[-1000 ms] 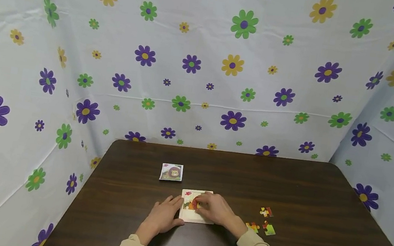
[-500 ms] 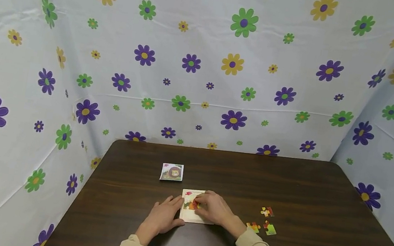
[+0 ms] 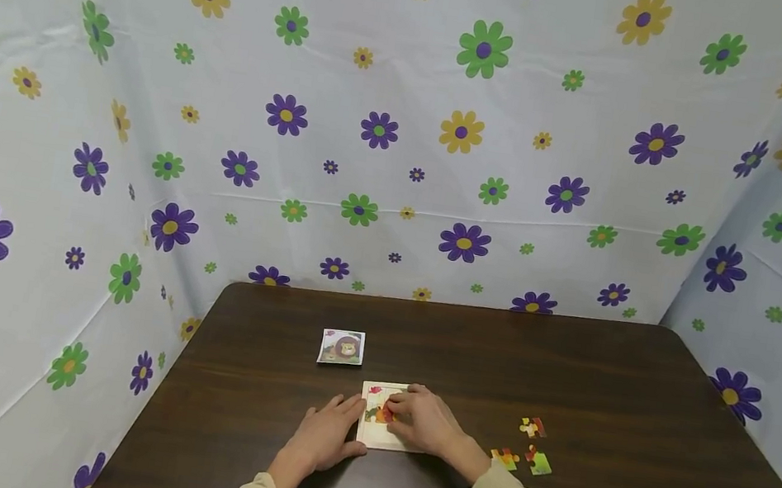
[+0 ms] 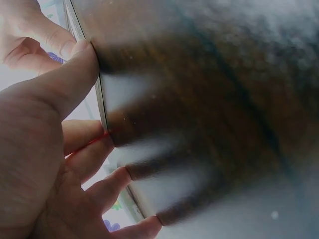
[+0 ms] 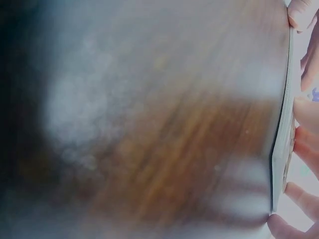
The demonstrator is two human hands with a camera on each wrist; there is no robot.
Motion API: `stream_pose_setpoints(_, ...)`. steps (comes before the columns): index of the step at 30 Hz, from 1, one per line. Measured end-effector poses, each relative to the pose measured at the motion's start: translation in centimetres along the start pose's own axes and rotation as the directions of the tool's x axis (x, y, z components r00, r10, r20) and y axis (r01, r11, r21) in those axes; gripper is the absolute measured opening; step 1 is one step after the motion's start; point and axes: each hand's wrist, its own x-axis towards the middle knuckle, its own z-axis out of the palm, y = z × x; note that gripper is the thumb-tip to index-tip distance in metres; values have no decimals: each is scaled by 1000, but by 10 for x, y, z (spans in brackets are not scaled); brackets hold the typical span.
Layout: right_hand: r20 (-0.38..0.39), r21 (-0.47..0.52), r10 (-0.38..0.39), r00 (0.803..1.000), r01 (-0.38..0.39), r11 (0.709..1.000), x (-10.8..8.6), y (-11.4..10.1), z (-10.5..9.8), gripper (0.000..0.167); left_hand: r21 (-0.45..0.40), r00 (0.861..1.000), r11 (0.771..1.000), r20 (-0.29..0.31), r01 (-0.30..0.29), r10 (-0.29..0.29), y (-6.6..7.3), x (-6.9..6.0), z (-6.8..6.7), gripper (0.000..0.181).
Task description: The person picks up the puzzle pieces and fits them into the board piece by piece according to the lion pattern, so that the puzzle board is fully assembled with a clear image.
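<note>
A light square puzzle tray (image 3: 384, 438) lies on the dark table, with joined picture pieces (image 3: 378, 411) in its left part. My left hand (image 3: 325, 436) rests at the tray's left edge, fingers spread; the left wrist view shows that hand (image 4: 45, 144) with thumb and fingertips at the edge. Over the tray's right part, my right hand (image 3: 431, 425) pinches a reddish piece (image 3: 389, 410) between thumb and fingers, partly hidden by them. In the right wrist view, fingertips (image 5: 299, 194) show beside the tray's side (image 5: 282, 144).
Loose puzzle pieces lie right of my right hand: a red and yellow one (image 3: 532, 427), a green one (image 3: 539, 462) and an orange one (image 3: 505, 458). A lion picture card (image 3: 342, 348) lies behind the tray. A flowered cloth (image 3: 403, 154) hangs beyond the table (image 3: 608, 408).
The head view has shifted slightly. My right hand and the reddish piece have moved very little over the tray; my left hand stays at its edge.
</note>
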Motion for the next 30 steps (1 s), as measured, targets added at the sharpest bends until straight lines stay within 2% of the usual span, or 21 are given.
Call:
stream_pose_setpoints(11, 6, 19, 19, 1000, -19, 1000, 0, 0, -1, 33, 1, 1000, 1000, -10, -6, 6, 0, -1, -1, 68)
stream_pose_setpoints(15, 7, 13, -9, 1000, 9, 1000, 1, 0, -2, 32, -1, 1000, 1000, -11, -10, 10, 0, -1, -1, 68)
stream_pose_setpoints(19, 11, 67, -17, 1000, 16, 998, 4, -1, -7, 26, 14, 999, 1000, -29, -13, 13, -1, -1, -3, 68)
stream_pose_setpoints(24, 13, 179, 27, 1000, -29, 983, -1, 2, -16, 31, 15, 1000, 1000, -21, -7, 7, 0, -2, 0, 68)
stream_pose_setpoints(30, -63, 207, 92, 994, -77, 975, -14, 21, -36, 41, 10, 1000, 1000, -28, 0, 0, 1, -2, 1, 68)
